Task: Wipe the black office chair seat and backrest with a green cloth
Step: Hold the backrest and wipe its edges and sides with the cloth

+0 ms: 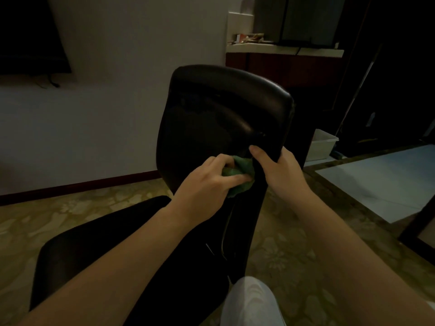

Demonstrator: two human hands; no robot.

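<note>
Green cloth (244,166) mostly buried under left hand (207,182), right hand (280,170) fingers hidden behind the backrest (223,109); upper-right counter clutter (249,38) too blurry for me.

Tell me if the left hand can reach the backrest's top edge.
Probably yes: left hand grips the green cloth low on the backrest, bare surface above it; right hand holds only the side edge.

- The backrest (219,118) is black, smooth and shiny, with a round top. It stands up and tips a little. The right hand (280,170) grips its side edge.
- The seat (82,250) is black and flat, low down beside it.
- The green cloth (244,167) is small and scrunched up. The left hand (207,182) holds it against the lower backrest.
</note>
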